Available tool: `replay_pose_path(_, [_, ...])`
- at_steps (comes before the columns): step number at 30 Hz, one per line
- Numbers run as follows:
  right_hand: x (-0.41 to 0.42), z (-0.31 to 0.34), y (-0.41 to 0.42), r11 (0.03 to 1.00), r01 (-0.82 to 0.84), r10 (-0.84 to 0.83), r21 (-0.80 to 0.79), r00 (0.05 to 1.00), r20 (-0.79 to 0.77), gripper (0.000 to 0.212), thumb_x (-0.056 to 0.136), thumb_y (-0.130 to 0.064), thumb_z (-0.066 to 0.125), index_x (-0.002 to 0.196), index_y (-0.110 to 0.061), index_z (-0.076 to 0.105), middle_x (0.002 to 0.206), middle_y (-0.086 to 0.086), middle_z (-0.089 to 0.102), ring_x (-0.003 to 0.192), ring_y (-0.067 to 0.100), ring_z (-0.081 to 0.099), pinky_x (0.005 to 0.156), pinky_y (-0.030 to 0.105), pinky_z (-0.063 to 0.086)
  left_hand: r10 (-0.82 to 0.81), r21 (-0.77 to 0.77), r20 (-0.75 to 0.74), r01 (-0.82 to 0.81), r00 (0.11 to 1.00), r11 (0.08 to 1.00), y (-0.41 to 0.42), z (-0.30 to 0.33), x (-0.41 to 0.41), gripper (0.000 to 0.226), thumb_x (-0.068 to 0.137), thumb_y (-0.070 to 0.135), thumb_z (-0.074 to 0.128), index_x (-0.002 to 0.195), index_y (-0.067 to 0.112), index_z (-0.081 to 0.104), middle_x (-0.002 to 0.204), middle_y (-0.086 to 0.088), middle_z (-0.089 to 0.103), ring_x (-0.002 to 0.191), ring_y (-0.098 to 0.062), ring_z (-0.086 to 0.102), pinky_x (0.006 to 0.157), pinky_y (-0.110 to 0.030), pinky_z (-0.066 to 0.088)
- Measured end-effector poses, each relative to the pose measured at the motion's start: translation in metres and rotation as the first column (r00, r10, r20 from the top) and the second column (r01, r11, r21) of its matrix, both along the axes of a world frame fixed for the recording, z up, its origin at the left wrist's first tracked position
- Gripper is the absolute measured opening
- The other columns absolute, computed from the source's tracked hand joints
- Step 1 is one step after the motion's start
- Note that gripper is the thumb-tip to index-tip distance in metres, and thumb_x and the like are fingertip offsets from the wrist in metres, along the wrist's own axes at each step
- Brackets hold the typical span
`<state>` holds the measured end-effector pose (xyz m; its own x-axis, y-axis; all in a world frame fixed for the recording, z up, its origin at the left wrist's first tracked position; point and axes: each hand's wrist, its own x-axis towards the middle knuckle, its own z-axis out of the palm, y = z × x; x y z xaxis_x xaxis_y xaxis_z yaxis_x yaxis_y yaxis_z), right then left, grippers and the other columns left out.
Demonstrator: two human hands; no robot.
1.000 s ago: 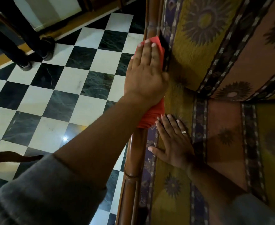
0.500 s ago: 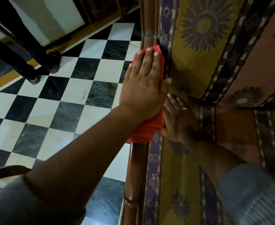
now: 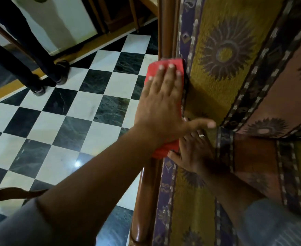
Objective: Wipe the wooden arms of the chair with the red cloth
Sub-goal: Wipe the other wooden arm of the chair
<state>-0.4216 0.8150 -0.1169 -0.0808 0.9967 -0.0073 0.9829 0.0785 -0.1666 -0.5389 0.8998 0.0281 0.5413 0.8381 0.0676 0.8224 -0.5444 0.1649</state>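
The chair's wooden arm (image 3: 146,201) runs from the bottom centre up to the top of the view, glossy and reddish brown. A red cloth (image 3: 156,68) lies over it about halfway along. My left hand (image 3: 162,107) presses flat on the cloth, fingers pointing away from me and thumb stretched out to the right. My right hand (image 3: 194,153), a ring on one finger, rests flat with fingers spread on the patterned seat cushion (image 3: 195,210) just beside the arm. Part of it lies under my left thumb, close to the cloth's near end.
The patterned back cushion (image 3: 226,50) rises right of the arm. Left of the chair is a black and white checkered floor (image 3: 75,112). Dark furniture legs (image 3: 45,68) stand at the far left, with a white panel (image 3: 61,20) behind. A curved dark wooden piece (image 3: 13,192) juts in at lower left.
My right hand slid along the seat cushion toward the chair back and now sits beside the cloth. My left thumb has spread out to the right; the hand stays pressed on the cloth.
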Motion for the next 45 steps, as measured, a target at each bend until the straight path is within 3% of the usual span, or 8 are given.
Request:
replay_pose_path(3, [0.001, 0.002, 0.007, 1.000, 0.024, -0.024, -0.012, 1.000, 0.000, 0.089, 0.084, -0.072, 0.032, 0.147, -0.009, 0.030, 0.158, 0.012, 0.018, 0.147, 0.023, 0.011, 0.107, 0.049, 0.039, -0.048, 0.039, -0.020, 0.049, 0.999, 0.998, 0.008, -0.002, 0.000, 0.137, 0.060, 0.102, 0.022, 0.156, 0.004, 0.012, 0.167, -0.015, 0.007, 0.155, -0.028, 0.000, 0.125, -0.052, 0.008])
replay_pose_path(6, [0.001, 0.000, 0.011, 0.997, -0.030, 0.033, -0.069, 0.999, 0.032, 0.095, 0.088, -0.077, 0.018, 0.142, -0.002, 0.038, 0.156, 0.019, 0.035, 0.147, 0.032, 0.026, 0.119, 0.050, 0.024, 0.034, -0.039, 0.053, -0.032, 0.998, 0.999, 0.026, 0.003, 0.005, 0.137, 0.060, 0.101, 0.022, 0.156, 0.004, 0.003, 0.167, -0.014, 0.002, 0.155, -0.026, -0.003, 0.126, -0.049, 0.006])
replay_pose_path(11, [0.000, 0.001, 0.009, 0.996, -0.041, 0.041, -0.078, 0.999, -0.010, 0.095, 0.086, -0.079, 0.015, 0.145, -0.008, 0.040, 0.162, 0.017, 0.020, 0.153, 0.028, 0.007, 0.122, 0.050, 0.016, 0.184, -0.099, 0.149, -0.170, 0.972, 0.980, 0.038, 0.006, 0.010, 0.137, 0.061, 0.101, 0.026, 0.157, 0.005, 0.005, 0.167, -0.014, 0.004, 0.154, -0.026, 0.001, 0.125, -0.039, 0.001])
replay_pose_path(18, [-0.002, 0.004, 0.009, 0.996, -0.012, 0.014, -0.092, 1.000, 0.020, 0.096, 0.086, -0.076, 0.014, 0.141, 0.000, 0.035, 0.150, 0.020, 0.045, 0.143, 0.034, 0.036, 0.117, 0.047, 0.017, 0.127, -0.072, 0.075, -0.122, 0.989, 0.990, 0.015, 0.005, 0.001, 0.148, 0.051, 0.106, 0.024, 0.156, 0.003, 0.009, 0.167, -0.017, 0.008, 0.154, -0.028, 0.002, 0.126, -0.048, 0.010])
replay_pose_path(25, [0.000, -0.001, 0.009, 0.998, -0.026, 0.028, -0.057, 0.999, 0.033, 0.092, 0.086, -0.077, 0.024, 0.146, -0.008, 0.036, 0.163, 0.016, 0.015, 0.153, 0.028, 0.007, 0.122, 0.049, 0.017, 0.117, -0.075, 0.092, -0.110, 0.989, 0.991, 0.040, 0.010, 0.009, 0.146, 0.051, 0.105, 0.031, 0.156, 0.004, 0.013, 0.166, -0.017, 0.011, 0.154, -0.030, 0.004, 0.126, -0.045, 0.006])
replay_pose_path(33, [0.000, 0.003, 0.010, 0.997, -0.029, 0.033, -0.066, 0.998, 0.048, 0.089, 0.086, -0.076, 0.031, 0.133, -0.003, 0.051, 0.149, 0.019, 0.046, 0.150, 0.032, 0.022, 0.120, 0.052, 0.022, 0.310, -0.175, 0.171, -0.281, 0.935, 0.944, 0.038, 0.010, 0.017, 0.146, 0.052, 0.104, 0.035, 0.156, 0.006, 0.004, 0.166, -0.018, 0.007, 0.154, -0.032, 0.003, 0.125, -0.046, 0.006])
replay_pose_path(38, [0.000, 0.001, 0.010, 0.997, -0.035, 0.038, -0.073, 0.999, 0.036, 0.095, 0.087, -0.078, 0.021, 0.145, -0.006, 0.040, 0.159, 0.018, 0.031, 0.153, 0.029, 0.011, 0.121, 0.051, 0.019, 0.169, -0.074, 0.081, -0.163, 0.982, 0.984, 0.041, 0.009, 0.015, 0.146, 0.053, 0.106, 0.026, 0.157, 0.006, -0.003, 0.167, -0.013, -0.006, 0.153, -0.028, -0.014, 0.126, -0.048, -0.002])
replay_pose_path(45, [-0.003, 0.005, 0.009, 0.999, 0.026, -0.025, -0.048, 0.999, 0.030, 0.088, 0.086, -0.076, 0.022, 0.140, -0.008, 0.035, 0.146, 0.016, 0.049, 0.136, 0.032, 0.041, 0.106, 0.053, 0.040, -0.016, -0.020, -0.004, 0.016, 1.000, 1.000, 0.015, 0.006, 0.003, 0.147, 0.048, 0.106, 0.021, 0.157, 0.006, 0.013, 0.167, -0.012, 0.008, 0.155, -0.027, 0.000, 0.125, -0.052, 0.007])
